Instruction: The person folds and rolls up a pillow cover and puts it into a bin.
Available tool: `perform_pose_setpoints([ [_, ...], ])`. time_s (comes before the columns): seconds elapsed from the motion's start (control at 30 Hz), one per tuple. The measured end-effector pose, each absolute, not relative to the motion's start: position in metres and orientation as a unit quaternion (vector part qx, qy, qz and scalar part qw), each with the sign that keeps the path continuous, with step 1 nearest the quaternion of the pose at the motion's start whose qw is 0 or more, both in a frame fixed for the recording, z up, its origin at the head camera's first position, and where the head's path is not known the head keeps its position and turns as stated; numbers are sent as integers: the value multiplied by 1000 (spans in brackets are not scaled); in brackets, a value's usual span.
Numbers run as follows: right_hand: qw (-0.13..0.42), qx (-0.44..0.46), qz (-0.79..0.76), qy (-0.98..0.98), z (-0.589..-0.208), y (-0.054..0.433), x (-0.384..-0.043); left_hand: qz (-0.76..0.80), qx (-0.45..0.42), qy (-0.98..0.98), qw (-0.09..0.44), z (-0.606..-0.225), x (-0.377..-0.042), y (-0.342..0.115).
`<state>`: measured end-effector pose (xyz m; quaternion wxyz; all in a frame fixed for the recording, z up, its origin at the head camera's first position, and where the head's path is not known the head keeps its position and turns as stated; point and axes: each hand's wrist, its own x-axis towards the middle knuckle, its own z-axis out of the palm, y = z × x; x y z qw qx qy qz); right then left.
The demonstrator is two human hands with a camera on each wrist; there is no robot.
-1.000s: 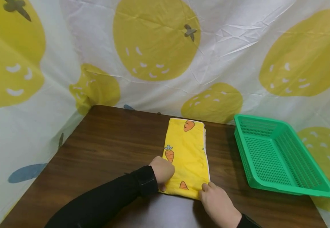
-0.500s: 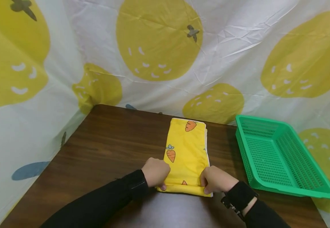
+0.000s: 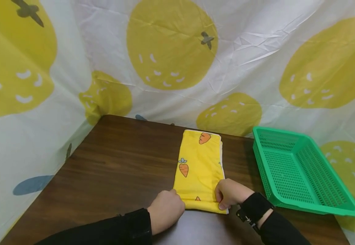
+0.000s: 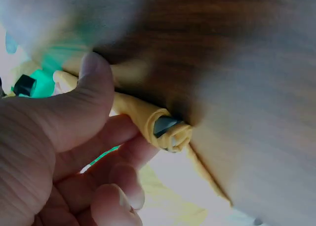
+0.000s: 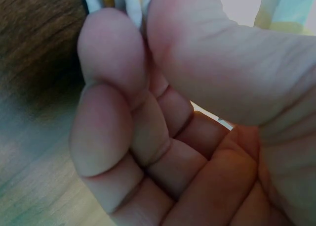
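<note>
A folded yellow cloth [image 3: 200, 166] with a carrot print and white edging lies lengthwise on the table. Its near end is turned up into a narrow roll [image 3: 203, 206]. At the roll's left end, my left hand [image 3: 167, 209] has bent fingers touching it; in the left wrist view the thumb [image 4: 96, 82] stands apart from those fingers. The spiral end of the roll [image 4: 173, 134] shows there, with a dark bluish patch inside. My right hand [image 3: 232, 193] pinches the right end of the roll between thumb and curled fingers. In the right wrist view, the fingers hide most of the cloth.
A green plastic basket [image 3: 291, 170] with slotted walls stands on the right of the brown wooden table [image 3: 128, 160]. A white sheet with a yellow fruit print [image 3: 171, 44] hangs behind the table and down its left side.
The cloth's near edge, flat a second ago, is now rolled up. My right hand has taken hold of the roll's right end. My left hand has shifted toward me, its thumb off the top.
</note>
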<state>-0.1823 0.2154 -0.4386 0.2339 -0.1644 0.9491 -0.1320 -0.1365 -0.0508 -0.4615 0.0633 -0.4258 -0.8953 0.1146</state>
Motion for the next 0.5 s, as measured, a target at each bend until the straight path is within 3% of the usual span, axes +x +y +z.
perform_pose_setpoints([
  [0.3,218,-165,-116,955,-439,215,-182,6,-371,-928,30,-464,-148,-57],
  [0.5,220,-164,-121,954,-438,214,-181,4,-388,-919,77,-469,-147,-58],
])
